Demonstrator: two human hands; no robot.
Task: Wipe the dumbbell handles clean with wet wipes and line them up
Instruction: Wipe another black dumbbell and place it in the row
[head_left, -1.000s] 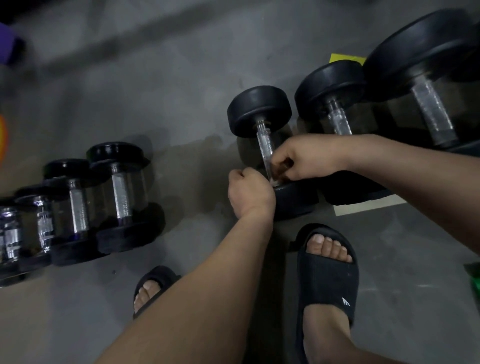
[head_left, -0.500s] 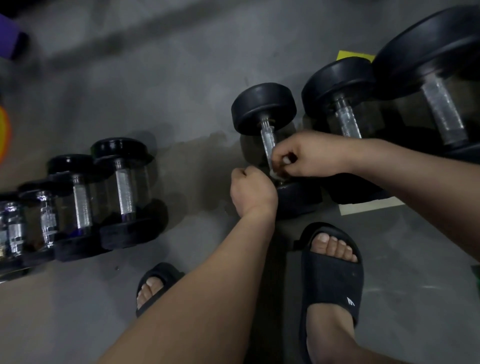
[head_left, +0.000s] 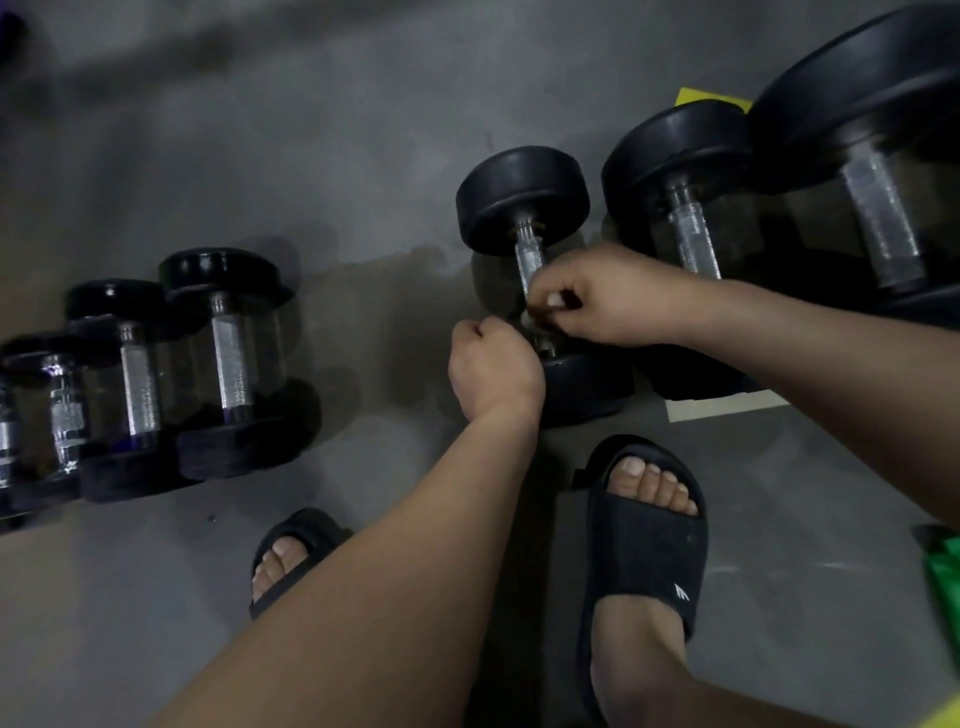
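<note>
Right hand (head_left: 608, 301) has edged left, fingers pinching the dumbbell handle (head_left: 527, 257); left hand (head_left: 493, 371) fisted beside.

L hand (head_left: 493, 364) fisted — R hand (head_left: 597, 304) curled, pinching; wrists near.

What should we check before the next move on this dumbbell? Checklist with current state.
1. Right hand on the handle: ok, fingers curled round its lower part.
2. Wipe in that hand: cannot tell, only a small pale patch shows at the fingers.
3. Left hand steadying: cannot tell, fisted beside the near head, contents hidden.
4. Upper handle clean: cannot tell.
5. Floor free beside the left row: ok.
</note>
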